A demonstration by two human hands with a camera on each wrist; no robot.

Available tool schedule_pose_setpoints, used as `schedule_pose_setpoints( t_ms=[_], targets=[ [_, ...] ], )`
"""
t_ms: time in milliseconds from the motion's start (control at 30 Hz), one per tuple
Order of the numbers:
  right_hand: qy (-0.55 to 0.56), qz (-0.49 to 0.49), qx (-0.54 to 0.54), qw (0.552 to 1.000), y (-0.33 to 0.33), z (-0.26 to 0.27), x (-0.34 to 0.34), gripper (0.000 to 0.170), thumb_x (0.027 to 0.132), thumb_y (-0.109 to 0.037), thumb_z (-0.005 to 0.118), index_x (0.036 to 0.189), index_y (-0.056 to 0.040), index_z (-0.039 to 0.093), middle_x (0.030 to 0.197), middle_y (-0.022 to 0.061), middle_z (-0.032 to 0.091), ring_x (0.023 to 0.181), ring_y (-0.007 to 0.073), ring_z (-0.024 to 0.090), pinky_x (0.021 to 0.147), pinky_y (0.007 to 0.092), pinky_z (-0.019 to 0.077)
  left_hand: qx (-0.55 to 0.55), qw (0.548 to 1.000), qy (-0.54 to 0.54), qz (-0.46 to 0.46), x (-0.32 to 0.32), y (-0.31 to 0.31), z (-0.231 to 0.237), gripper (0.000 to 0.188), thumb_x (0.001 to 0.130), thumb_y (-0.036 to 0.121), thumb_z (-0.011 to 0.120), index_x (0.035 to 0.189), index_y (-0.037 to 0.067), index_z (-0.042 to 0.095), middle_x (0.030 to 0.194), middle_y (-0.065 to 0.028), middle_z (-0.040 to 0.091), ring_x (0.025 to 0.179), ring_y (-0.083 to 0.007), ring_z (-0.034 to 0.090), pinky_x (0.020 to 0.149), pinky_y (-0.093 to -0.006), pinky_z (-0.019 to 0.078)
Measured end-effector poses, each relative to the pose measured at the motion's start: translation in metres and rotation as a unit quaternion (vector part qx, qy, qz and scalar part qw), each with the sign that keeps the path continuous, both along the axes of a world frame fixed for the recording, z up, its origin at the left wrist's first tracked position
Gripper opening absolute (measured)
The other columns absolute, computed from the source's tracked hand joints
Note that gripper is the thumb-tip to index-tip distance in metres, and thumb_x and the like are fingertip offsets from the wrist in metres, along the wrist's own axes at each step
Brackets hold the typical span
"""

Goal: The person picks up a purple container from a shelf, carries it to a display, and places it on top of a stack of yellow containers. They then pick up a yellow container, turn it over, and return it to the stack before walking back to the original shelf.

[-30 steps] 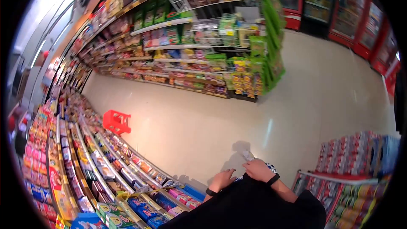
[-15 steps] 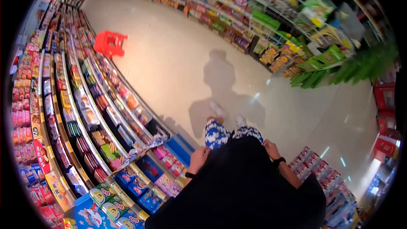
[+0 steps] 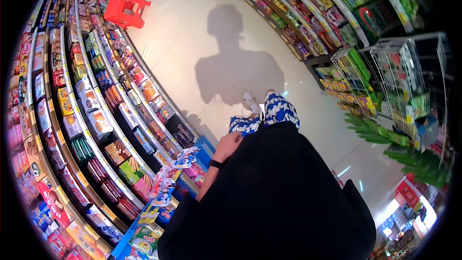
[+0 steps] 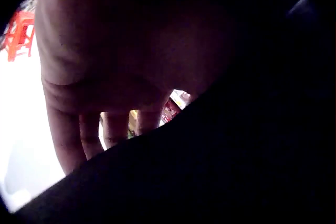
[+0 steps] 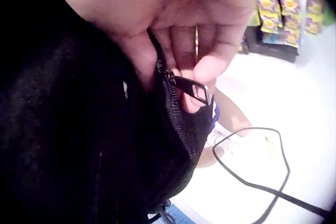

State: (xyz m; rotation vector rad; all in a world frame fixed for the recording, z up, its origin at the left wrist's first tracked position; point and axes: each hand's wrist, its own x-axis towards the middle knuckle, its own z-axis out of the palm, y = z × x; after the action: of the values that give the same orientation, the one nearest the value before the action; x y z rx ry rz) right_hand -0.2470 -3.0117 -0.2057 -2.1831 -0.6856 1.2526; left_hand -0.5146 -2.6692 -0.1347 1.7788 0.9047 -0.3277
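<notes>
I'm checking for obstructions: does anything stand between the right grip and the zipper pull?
Nothing visible does. In the right wrist view, the zipper pull overlaps the curled fingers of the right grip, though contact can't be confirmed. The black fabric lies beside the pull, not in front.

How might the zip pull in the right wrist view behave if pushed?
The zip pull would likely swing, being joined to the slider at one end. Its slim, slotted frame looks stiff, so bending seems unlikely. The black garment, whose zip edge curves, would probably give with it.
</notes>
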Motion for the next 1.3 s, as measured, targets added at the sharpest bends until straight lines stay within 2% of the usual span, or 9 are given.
schedule_pose_setpoints(
  t_ms=[167, 400, 433, 500, 567, 733, 1000, 1167, 1300],
  targets=[
    [-0.108, 0.150, -0.008, 0.983, 0.058, -0.070, 0.077, 0.027, 0.094, -0.021, 0.067, 0.083, 0.0034, 0.063, 0.068, 0.0193, 0.063, 0.061, 0.0347, 0.057, 0.063, 0.0421, 0.0475, 0.056, 0.997, 0.026, 0.050, 0.020, 0.060, 0.004, 0.049, 0.108, 0.047, 0.056, 0.099, 0.003, 0.076, 0.095, -0.0259, 0.073, 0.091, -0.0469, 0.070, 0.080, -0.0532, 0.0540],
    [0.006, 0.192, 0.030, 0.981, 0.299, 0.053, 0.224, 0.029, 0.091, -0.024, 0.067, 0.079, 0.0028, 0.068, 0.072, 0.0265, 0.062, 0.070, 0.0443, 0.065, 0.063, 0.0499, 0.0462, 0.009, 0.977, 0.030, 0.212, 0.076, 0.151, 0.006, 0.051, 0.113, 0.043, 0.053, 0.099, -0.002, 0.074, 0.095, -0.0283, 0.072, 0.093, -0.0475, 0.070, 0.079, -0.0500, 0.0540],
    [0.065, 0.112, 0.055, 0.990, 0.313, 0.040, 0.241, 0.027, 0.090, -0.023, 0.067, 0.081, 0.0023, 0.068, 0.076, 0.0272, 0.063, 0.073, 0.0445, 0.065, 0.065, 0.0505, 0.0466, 0.002, 0.972, 0.013, 0.236, 0.092, 0.167, 0.016, 0.050, 0.113, 0.042, 0.053, 0.099, -0.002, 0.073, 0.096, -0.0284, 0.072, 0.093, -0.0473, 0.070, 0.079, -0.0496, 0.0541],
    [-0.147, 0.377, 0.073, 0.912, 0.339, -0.003, 0.302, 0.022, 0.089, -0.021, 0.066, 0.086, 0.0007, 0.070, 0.085, 0.0280, 0.065, 0.083, 0.0452, 0.066, 0.071, 0.0512, 0.0478, 0.000, 0.959, -0.012, 0.283, 0.116, 0.184, 0.022, 0.046, 0.112, 0.039, 0.055, 0.100, -0.002, 0.072, 0.096, -0.0283, 0.071, 0.091, -0.0460, 0.070, 0.079, -0.0489, 0.0538],
    [-0.015, 0.314, 0.041, 0.948, 0.431, 0.086, 0.307, 0.020, 0.089, -0.019, 0.065, 0.086, 0.0006, 0.070, 0.085, 0.0287, 0.065, 0.083, 0.0481, 0.065, 0.071, 0.0535, 0.0466, -0.017, 0.948, -0.042, 0.315, 0.145, 0.208, 0.036, 0.042, 0.112, 0.036, 0.057, 0.101, -0.003, 0.071, 0.096, -0.0278, 0.071, 0.089, -0.0448, 0.070, 0.079, -0.0481, 0.0535],
    [0.012, 0.311, 0.018, 0.950, 0.502, 0.117, 0.342, 0.025, 0.093, -0.021, 0.067, 0.091, 0.0041, 0.069, 0.083, 0.0293, 0.062, 0.082, 0.0476, 0.066, 0.067, 0.0486, 0.0472, -0.073, 0.938, -0.042, 0.337, 0.166, 0.264, 0.068, 0.032, 0.109, 0.027, 0.061, 0.104, -0.004, 0.069, 0.093, -0.0259, 0.070, 0.088, -0.0428, 0.070, 0.077, -0.0451, 0.0527],
    [-0.055, 0.406, -0.022, 0.912, 0.710, 0.114, 0.371, 0.023, 0.083, -0.020, 0.069, 0.091, 0.0013, 0.070, 0.086, 0.0286, 0.066, 0.086, 0.0505, 0.065, 0.072, 0.0568, 0.0487, -0.057, 0.852, -0.092, 0.512, 0.181, 0.403, 0.055, 0.032, 0.113, 0.020, 0.060, 0.094, -0.005, 0.065, 0.073, -0.0084, 0.055, 0.071, -0.0138, 0.048, 0.067, -0.0343, 0.0446],
    [-0.153, 0.421, -0.004, 0.894, 0.873, 0.128, 0.357, 0.023, 0.079, -0.022, 0.069, 0.089, -0.0012, 0.072, 0.085, 0.0264, 0.070, 0.088, 0.0504, 0.067, 0.075, 0.0599, 0.0500, 0.010, 0.874, -0.059, 0.483, 0.173, 0.537, 0.057, 0.035, 0.112, 0.018, 0.059, 0.085, -0.005, 0.058, 0.073, -0.0223, 0.051, 0.064, -0.0345, 0.045, 0.063, -0.0414, 0.0442],
    [-0.157, 0.522, 0.024, 0.838, 0.994, 0.104, 0.352, 0.023, 0.082, -0.023, 0.065, 0.092, -0.0038, 0.075, 0.085, 0.0249, 0.070, 0.088, 0.0488, 0.068, 0.074, 0.0590, 0.0516, 0.036, 0.868, -0.067, 0.491, 0.161, 0.623, 0.059, 0.036, 0.111, 0.019, 0.059, 0.084, -0.005, 0.058, 0.072, -0.0224, 0.051, 0.063, -0.0353, 0.044, 0.061, -0.0433, 0.0428]
  ],
)
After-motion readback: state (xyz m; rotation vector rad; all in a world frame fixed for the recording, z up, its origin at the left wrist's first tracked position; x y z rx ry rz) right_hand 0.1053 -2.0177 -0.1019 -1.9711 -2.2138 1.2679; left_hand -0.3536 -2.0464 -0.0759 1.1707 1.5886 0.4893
